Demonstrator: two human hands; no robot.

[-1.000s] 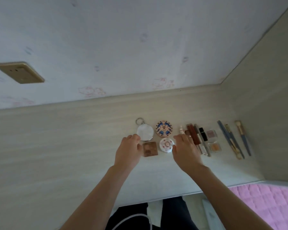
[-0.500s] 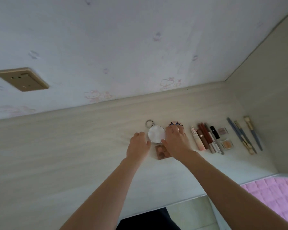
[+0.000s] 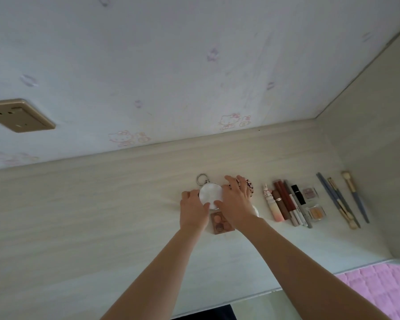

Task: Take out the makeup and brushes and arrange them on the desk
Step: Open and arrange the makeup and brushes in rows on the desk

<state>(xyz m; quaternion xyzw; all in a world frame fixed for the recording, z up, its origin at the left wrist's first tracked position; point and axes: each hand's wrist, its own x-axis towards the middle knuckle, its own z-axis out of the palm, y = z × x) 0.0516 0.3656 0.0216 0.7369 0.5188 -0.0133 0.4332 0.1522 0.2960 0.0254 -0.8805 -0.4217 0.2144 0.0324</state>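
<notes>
Two hands (image 3: 194, 210) (image 3: 237, 204), round white compact (image 3: 209, 194), ring-topped

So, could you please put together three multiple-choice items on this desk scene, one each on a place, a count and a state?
1. Where do the brushes lie?
A. Left of the round mirror
B. At the right end of the row
C. On the pink quilt

2. How many brushes are laid out?
A. One
B. Three
C. Six

3. What are the hands doing?
A. Both at the round mirror
B. Both lifted off the desk
C. Holding a brush each

Answers:
1 B, they lie beyond the small square pots.
2 B, three handles lie side by side.
3 A, left hand and right hand flank its rim.
</notes>
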